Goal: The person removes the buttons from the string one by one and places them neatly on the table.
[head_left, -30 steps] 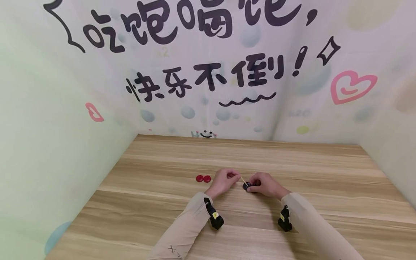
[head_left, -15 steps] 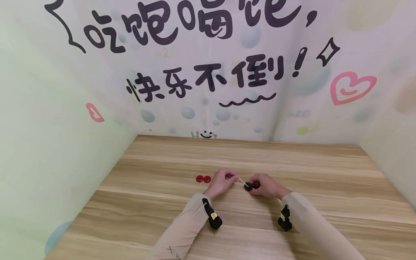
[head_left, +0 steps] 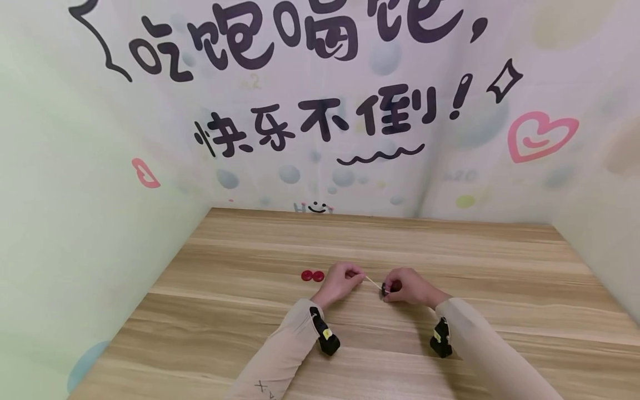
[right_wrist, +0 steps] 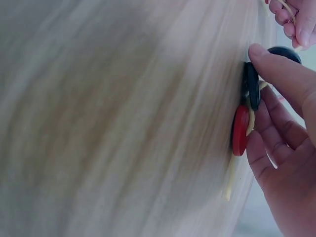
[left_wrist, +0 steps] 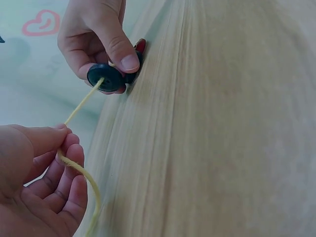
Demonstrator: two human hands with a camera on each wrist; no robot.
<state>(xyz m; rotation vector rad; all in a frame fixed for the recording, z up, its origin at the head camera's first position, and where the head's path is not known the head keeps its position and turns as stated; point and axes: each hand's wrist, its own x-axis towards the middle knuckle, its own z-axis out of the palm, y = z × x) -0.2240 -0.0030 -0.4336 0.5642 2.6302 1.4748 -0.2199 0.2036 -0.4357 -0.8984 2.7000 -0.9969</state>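
Observation:
My left hand pinches a yellow string between thumb and fingertips, and the string's loose length curls down past the other fingers. From there the string runs taut to a black button, passing through its middle. My right hand holds this button between thumb and fingers. Close beside it, in the right wrist view, a second black button and a red button stand on edge along the same string. The string's tail hangs out past the red button.
Two more red buttons lie side by side on the wooden table, left of my left hand. A printed cloth hangs behind the table's far edge. Black cameras sit on both wrists.
My hands have drawn slightly apart, left hand to the left and right hand to the right. More string shows between them, and the black button has turned more edge-on.

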